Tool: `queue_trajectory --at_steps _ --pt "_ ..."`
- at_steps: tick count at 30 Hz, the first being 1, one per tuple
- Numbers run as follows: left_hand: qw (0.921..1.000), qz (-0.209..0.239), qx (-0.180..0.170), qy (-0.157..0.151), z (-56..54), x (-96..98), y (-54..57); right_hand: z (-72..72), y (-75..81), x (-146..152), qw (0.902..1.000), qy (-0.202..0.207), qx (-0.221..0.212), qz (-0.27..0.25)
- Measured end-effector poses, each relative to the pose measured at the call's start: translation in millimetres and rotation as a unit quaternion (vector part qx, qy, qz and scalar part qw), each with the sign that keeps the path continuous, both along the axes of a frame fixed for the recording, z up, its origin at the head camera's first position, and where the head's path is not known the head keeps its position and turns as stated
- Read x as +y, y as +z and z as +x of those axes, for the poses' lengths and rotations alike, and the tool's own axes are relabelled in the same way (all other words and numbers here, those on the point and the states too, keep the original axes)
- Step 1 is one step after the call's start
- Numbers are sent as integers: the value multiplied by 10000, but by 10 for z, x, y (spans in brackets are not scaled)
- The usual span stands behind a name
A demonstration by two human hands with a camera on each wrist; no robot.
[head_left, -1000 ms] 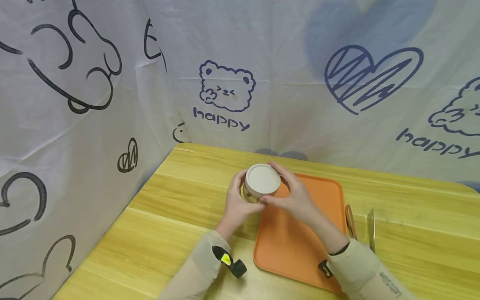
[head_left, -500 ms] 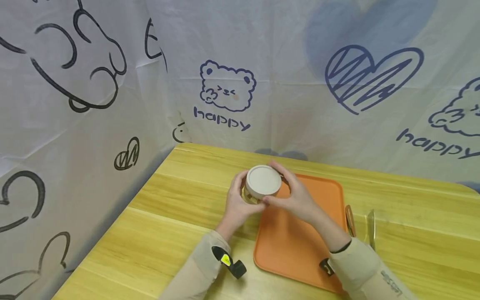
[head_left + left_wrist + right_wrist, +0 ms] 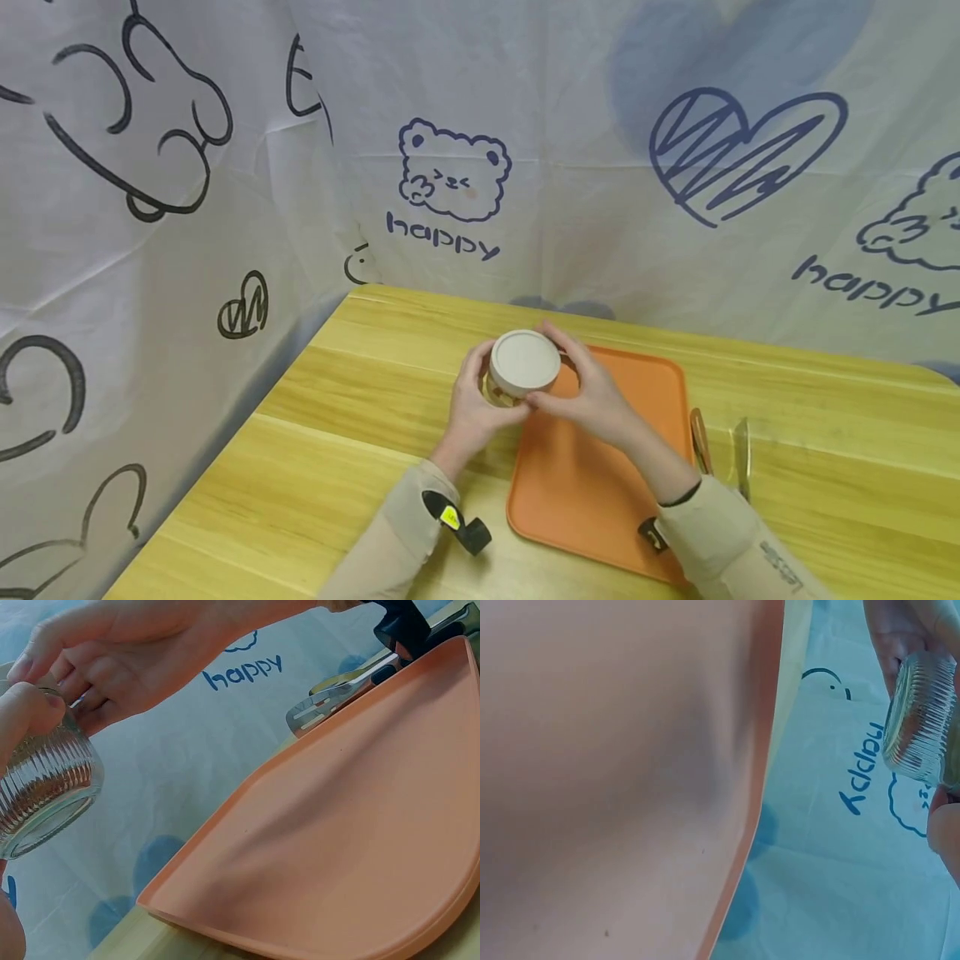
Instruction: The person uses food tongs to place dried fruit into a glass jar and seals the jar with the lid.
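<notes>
A ribbed glass jar [image 3: 56, 776] with a flat off-white lid [image 3: 525, 360] is held up above the table, at the left edge of the orange tray. My left hand [image 3: 477, 407] grips the jar's glass body from the left, its thumb across the near side. From the right, my right hand [image 3: 596, 398] holds the lid's edge, fingers at the far side and thumb at the near side. Something reddish brown shows low inside the glass in the left wrist view. The right wrist view shows the jar [image 3: 921, 724] tilted between both hands.
The orange tray [image 3: 585, 508] lies on the yellow wood-grain table [image 3: 360, 400], partly under my right forearm. Right of it lie a brown-handled utensil [image 3: 701, 442] and a shiny metal utensil [image 3: 742, 457]. A slotted metal utensil end [image 3: 315, 709] shows beyond the tray's rim. A printed white curtain [image 3: 570, 208] stands behind.
Both hands keep their grip on the jar and lid, with only slight shifts in position. The tray and utensils stay where they were.
</notes>
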State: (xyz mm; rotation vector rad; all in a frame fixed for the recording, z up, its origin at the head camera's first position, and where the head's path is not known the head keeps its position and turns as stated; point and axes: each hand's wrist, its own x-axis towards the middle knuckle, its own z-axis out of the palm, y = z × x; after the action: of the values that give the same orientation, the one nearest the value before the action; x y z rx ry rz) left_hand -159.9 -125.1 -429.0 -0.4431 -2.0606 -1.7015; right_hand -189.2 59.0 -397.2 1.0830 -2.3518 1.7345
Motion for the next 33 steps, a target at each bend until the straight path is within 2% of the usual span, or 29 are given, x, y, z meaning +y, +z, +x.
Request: queue_trajectory --at_steps 5,7,11,17,19,25,31,33 --pt "9999 -151 -60 -58 117 7 187 3 -15 -15 9996 -264 55 97" --pt "9997 -216 -124 -79 129 1 200 8 -14 -12 9997 -188 -11 128" --pt "9993 -288 -222 -84 133 -8 198 21 -14 -23 9997 -156 -90 163" --pt "9993 -253 -242 -118 113 -24 159 21 -38 -95 9981 -571 106 218" --pt "9992 -231 -265 -173 109 -35 146 19 -47 -98 9984 -508 50 253" --pt "9983 -145 -498 -273 115 -69 121 41 -68 -65 9993 20 -318 186" --pt "9977 -105 -580 -333 112 -86 104 27 -101 -104 9992 -346 -142 136" --pt "9974 -90 -609 -370 112 -90 95 17 -108 -101 9992 -347 -139 147"
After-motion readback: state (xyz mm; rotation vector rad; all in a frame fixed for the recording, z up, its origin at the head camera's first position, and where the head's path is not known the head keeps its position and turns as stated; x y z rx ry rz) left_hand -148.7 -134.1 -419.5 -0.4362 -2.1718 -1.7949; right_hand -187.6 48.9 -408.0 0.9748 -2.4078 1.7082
